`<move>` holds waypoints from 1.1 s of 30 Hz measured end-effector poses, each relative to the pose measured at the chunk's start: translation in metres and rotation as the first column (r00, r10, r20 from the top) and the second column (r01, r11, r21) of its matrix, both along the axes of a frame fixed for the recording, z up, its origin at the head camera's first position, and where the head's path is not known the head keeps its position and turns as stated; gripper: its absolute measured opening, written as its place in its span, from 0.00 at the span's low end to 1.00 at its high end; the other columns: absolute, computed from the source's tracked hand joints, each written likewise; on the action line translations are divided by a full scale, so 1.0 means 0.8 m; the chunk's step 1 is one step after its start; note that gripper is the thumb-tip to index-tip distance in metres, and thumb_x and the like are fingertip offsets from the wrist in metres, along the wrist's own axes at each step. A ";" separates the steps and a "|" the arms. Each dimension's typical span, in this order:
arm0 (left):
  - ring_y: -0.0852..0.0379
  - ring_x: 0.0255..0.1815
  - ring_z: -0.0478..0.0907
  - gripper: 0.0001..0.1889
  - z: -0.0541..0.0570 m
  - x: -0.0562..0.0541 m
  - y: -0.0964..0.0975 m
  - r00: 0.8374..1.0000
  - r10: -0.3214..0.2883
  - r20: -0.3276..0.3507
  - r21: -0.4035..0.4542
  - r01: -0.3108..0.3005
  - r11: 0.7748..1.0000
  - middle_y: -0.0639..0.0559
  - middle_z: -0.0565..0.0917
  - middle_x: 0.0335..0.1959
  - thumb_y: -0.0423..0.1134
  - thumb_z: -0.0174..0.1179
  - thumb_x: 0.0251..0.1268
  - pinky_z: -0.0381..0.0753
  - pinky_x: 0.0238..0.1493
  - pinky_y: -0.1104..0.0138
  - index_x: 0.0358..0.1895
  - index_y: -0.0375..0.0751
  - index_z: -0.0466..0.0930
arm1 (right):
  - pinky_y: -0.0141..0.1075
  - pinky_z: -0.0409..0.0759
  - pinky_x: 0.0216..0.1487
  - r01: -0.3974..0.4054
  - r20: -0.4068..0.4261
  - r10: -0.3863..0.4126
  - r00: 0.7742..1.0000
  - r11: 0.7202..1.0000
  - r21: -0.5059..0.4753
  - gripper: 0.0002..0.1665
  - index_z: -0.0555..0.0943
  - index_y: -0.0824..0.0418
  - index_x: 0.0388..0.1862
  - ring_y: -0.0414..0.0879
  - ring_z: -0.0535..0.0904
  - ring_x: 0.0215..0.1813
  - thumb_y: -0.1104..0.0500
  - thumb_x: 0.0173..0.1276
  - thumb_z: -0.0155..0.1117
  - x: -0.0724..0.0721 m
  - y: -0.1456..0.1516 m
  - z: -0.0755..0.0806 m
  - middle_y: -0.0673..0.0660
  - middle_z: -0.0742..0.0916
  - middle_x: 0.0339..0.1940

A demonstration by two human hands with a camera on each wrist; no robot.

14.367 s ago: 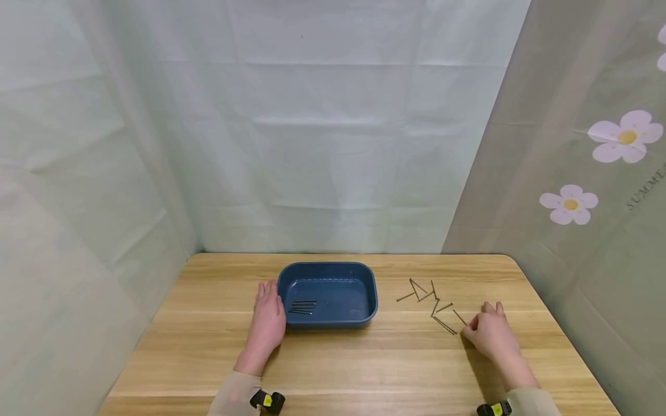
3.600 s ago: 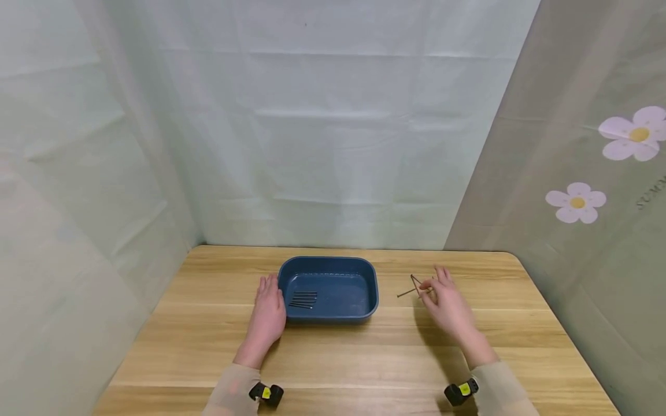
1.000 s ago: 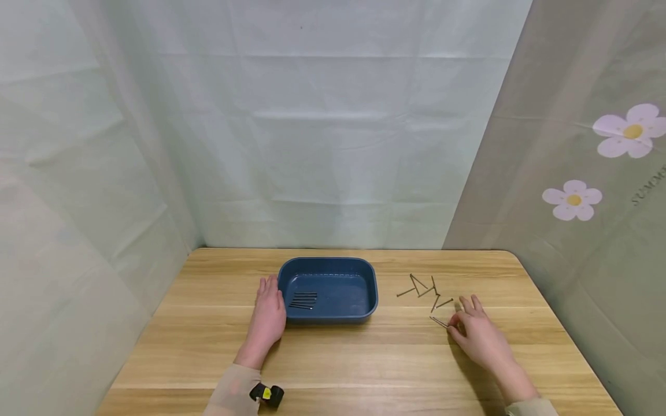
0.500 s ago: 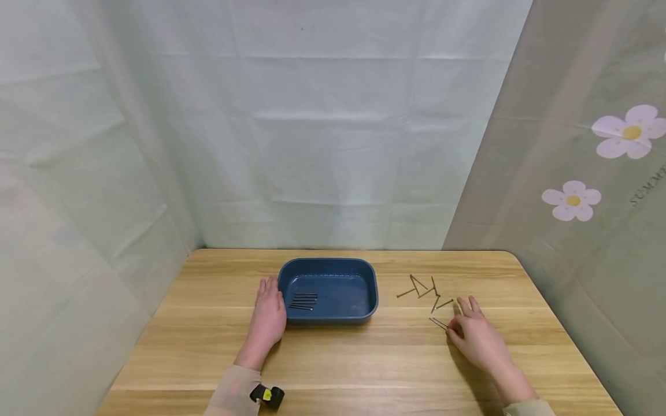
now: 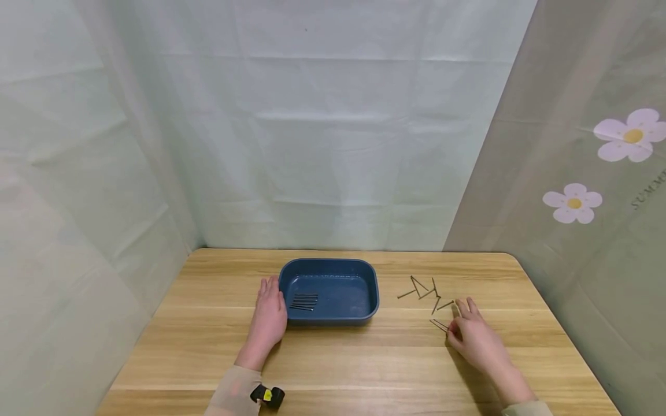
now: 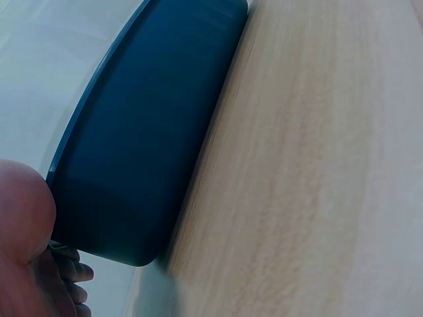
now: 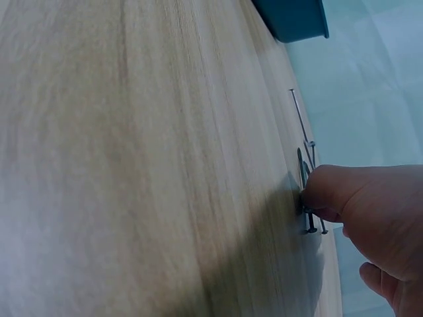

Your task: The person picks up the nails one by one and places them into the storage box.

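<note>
Pair of slim metal nails (image 5: 439, 325), right of centre in the lower half of the head view: the two lie on the worktop (image 5: 364, 370) with their free ends slightly apart, pointing to the upper left. The right hand (image 5: 478, 341) pinches at their lower-right ends with thumb and forefinger; whether it grips one or both cannot be told. Each nail is probably light, stiff and hard to damage, but smooth, thin and apt to roll; the shank just below the head should offer the surest hold. Just above, scattered nails (image 5: 427, 294) cross and touch one another, so lifting one may drag its neighbour. Near the frame's centre stands a blue tray (image 5: 343, 297), with a row of nails (image 5: 304, 300) lying roughly parallel in its lower-left part. The left hand (image 5: 270, 312) rests against the tray's left end, fingers extended. Behind hangs a pale cloth (image 5: 322, 144), with printed flowers (image 5: 574, 203) at right.
</note>
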State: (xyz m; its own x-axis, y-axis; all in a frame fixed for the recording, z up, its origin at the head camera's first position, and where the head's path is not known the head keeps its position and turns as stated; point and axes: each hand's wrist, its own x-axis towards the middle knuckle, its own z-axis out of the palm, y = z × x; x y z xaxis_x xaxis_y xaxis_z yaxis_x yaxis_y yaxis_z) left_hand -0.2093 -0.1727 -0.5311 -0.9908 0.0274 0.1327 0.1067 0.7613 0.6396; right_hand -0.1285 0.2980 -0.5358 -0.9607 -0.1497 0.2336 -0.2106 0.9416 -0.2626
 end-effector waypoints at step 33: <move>0.26 0.85 0.46 0.27 0.000 0.002 -0.001 0.999 -0.001 -0.038 0.004 0.002 1.000 0.22 0.58 0.81 0.32 0.39 0.87 0.47 0.84 0.39 0.78 0.14 0.55 | 0.71 0.71 0.69 -0.017 -0.025 0.016 1.000 1.000 -0.012 0.15 0.78 0.52 0.25 0.81 0.64 0.77 0.65 0.66 0.74 0.002 -0.005 0.007 0.80 0.76 0.72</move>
